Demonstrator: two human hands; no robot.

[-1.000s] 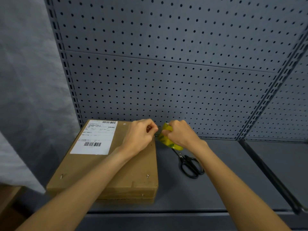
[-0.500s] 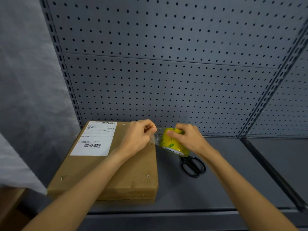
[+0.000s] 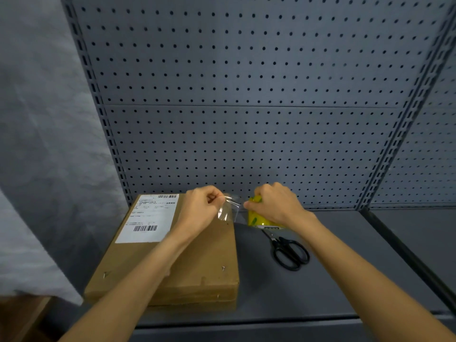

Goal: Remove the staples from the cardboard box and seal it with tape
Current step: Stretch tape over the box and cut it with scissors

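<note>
More clear tape (image 3: pixel 228 209) has been drawn out than half a second ago: its free end is pinched by the left hand (image 3: pixel 202 209), while the yellow roll (image 3: pixel 256 215) is gripped by the right hand (image 3: pixel 276 204). Both are held over the far right corner of the cardboard box (image 3: pixel 197 267), left of the scissors (image 3: pixel 288 253).

Both bare forearms reach forward from the lower corners and converge, the wrists roughly level with each other. The left hand (image 3: pixel 201 209) is curled, back of the hand up, thumb and forefinger pinching the free end of the tape strip (image 3: pixel 228 209) that spans the small gap between the hands. The right hand (image 3: pixel 276 203) is curled over the top of the tape roll (image 3: pixel 256 217), knuckles up, gripping it just right of the left hand.
</note>
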